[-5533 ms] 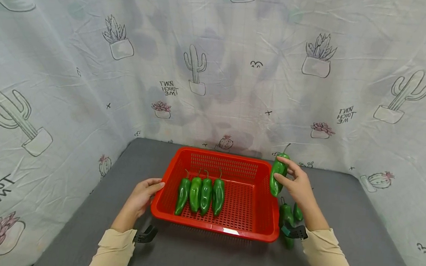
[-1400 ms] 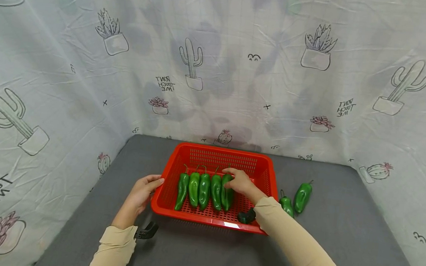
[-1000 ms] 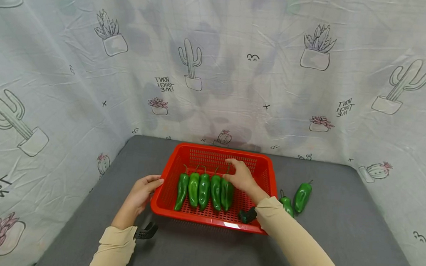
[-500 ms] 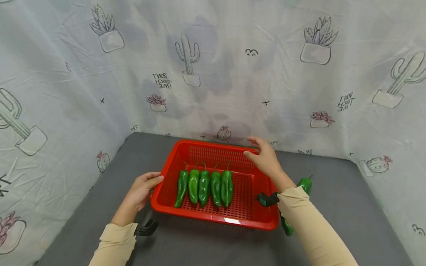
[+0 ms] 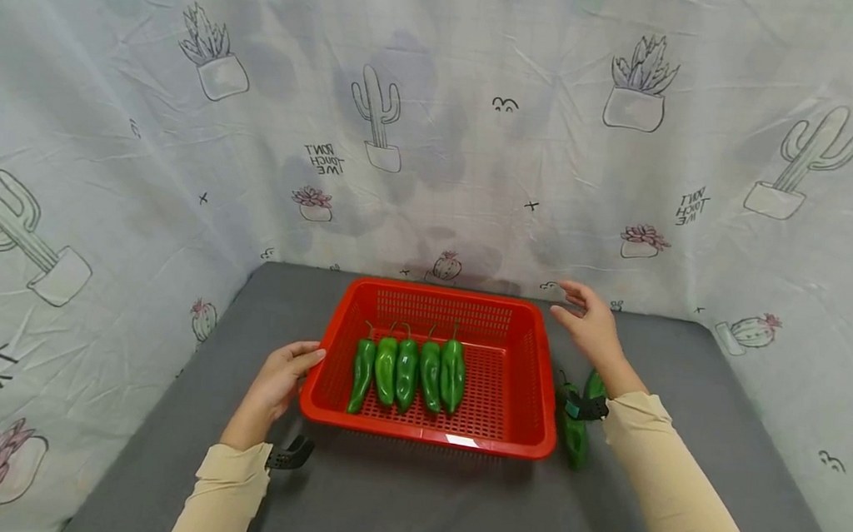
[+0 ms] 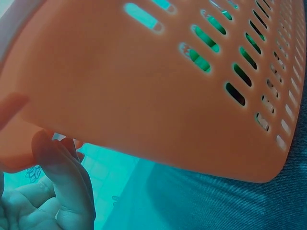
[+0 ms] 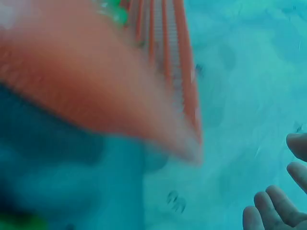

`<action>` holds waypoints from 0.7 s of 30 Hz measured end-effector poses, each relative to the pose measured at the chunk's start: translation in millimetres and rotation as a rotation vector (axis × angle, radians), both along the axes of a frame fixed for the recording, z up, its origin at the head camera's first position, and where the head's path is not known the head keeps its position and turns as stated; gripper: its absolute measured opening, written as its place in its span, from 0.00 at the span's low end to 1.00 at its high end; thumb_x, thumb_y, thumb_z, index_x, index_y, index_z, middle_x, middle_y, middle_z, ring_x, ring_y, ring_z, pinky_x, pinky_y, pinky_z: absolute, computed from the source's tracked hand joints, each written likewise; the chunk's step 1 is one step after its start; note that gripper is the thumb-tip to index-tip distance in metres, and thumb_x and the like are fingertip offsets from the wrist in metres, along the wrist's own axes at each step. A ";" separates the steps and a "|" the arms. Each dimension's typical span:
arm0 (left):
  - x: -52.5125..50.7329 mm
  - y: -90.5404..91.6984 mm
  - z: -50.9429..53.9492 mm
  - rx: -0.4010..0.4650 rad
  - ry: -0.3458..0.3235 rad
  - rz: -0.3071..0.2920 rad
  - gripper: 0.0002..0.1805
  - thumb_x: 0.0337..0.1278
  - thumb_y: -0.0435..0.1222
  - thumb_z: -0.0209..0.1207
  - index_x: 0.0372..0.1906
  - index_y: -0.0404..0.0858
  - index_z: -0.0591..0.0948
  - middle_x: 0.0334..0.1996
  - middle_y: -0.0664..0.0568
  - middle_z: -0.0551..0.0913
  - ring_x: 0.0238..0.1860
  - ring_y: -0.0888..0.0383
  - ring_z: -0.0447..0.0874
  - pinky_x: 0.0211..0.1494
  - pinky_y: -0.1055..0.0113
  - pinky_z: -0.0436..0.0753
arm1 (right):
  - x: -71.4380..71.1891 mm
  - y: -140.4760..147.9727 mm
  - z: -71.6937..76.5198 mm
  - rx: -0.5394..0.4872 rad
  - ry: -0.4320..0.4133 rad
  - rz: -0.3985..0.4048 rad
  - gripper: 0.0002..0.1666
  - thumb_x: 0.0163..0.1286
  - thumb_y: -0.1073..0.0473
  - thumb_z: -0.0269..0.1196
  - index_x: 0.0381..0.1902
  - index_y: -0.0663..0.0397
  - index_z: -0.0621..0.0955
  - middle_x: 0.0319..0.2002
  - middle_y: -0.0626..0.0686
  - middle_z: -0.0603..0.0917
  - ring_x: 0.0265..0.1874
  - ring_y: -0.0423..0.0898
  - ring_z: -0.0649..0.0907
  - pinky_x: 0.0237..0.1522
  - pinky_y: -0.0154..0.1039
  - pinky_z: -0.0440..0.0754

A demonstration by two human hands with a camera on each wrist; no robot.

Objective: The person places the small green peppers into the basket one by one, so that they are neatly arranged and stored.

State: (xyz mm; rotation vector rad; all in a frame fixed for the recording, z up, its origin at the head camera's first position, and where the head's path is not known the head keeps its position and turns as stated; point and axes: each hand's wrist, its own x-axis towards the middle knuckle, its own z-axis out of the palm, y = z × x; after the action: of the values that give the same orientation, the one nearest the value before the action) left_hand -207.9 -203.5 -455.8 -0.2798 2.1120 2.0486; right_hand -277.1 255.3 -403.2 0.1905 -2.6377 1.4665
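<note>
My left hand point(image 5: 284, 378) grips the left rim of a red plastic basket point(image 5: 428, 436), thumb on top. In the left wrist view the curled fingers point(image 6: 72, 182) are at the basket's edge. Several green peppers point(image 5: 406, 373) lie side by side in the basket's left and middle part, stems pointing away from me. Past the basket's right rim, my right hand point(image 5: 589, 327) hovers with fingers apart and holds nothing. Below it, more green peppers point(image 5: 575, 440) lie on the table, partly hidden by the wrist strap and forearm.
The basket stands on a grey cloth-covered table point(image 5: 407, 507). A white curtain point(image 5: 437, 133) printed with cacti surrounds the back and sides. Black camera straps point(image 5: 291, 454) sit on both wrists. In the right wrist view the basket point(image 7: 96, 81) is blurred.
The right hand held a pepper by the right rim earlier. That pepper now lies at the row's right end; the hand has let go and moved right, out of the basket. The left hand stays put.
</note>
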 end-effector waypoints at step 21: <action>0.2 0.8 -0.1 0.009 -0.006 0.011 0.25 0.65 0.36 0.55 0.61 0.25 0.66 0.33 0.59 0.80 0.31 0.63 0.82 0.36 0.68 0.83 | 41.6 75.1 -79.4 0.189 -0.208 -0.207 0.29 0.67 0.64 0.58 0.64 0.66 0.67 0.66 0.76 0.58 0.63 0.73 0.62 0.57 0.66 0.67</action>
State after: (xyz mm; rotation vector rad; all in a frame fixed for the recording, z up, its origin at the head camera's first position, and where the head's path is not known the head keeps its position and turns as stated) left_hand -207.7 -202.6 -455.9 -0.2961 2.1019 2.0607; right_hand -235.5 330.4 -482.6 -0.2249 -2.8551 1.2332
